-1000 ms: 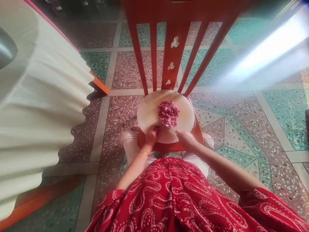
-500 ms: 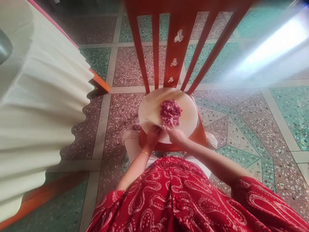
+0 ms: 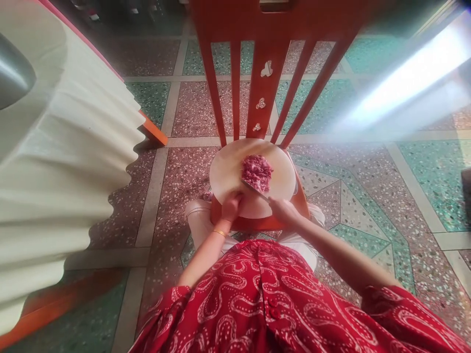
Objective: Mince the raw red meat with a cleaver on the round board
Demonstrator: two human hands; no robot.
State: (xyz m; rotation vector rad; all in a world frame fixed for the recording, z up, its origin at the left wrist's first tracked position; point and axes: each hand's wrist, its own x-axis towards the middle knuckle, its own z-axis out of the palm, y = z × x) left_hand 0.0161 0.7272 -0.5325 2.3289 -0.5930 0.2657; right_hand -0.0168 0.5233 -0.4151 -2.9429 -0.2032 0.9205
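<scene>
A round, pale cutting board (image 3: 221, 169) lies on the seat of a reddish-orange chair. On its middle sits a pile of chopped raw meat (image 3: 256, 171). My right hand (image 3: 284, 212) is closed round the handle of a knife, at the board's near right. The knife's blade (image 3: 256, 190) slants up and left along the near side of the meat, touching or just in front of it. My left hand (image 3: 231, 207), with a thin gold bangle at its wrist, is curled closed at the board's near-left edge, apart from the blade. Nothing shows in its fingers.
The slatted chair back (image 3: 265, 88) rises beyond the board. At left hangs a cream tablecloth (image 3: 73, 162) over a table, with a grey rounded object (image 3: 14, 73) on top. My knees flank the chair seat. Patterned terrazzo floor (image 3: 206, 108) surrounds it.
My right hand has drawn right with the knife, and the blade now lies against the meat's near edge. My left hand has come apart from the knife. The view has tilted up slightly.
</scene>
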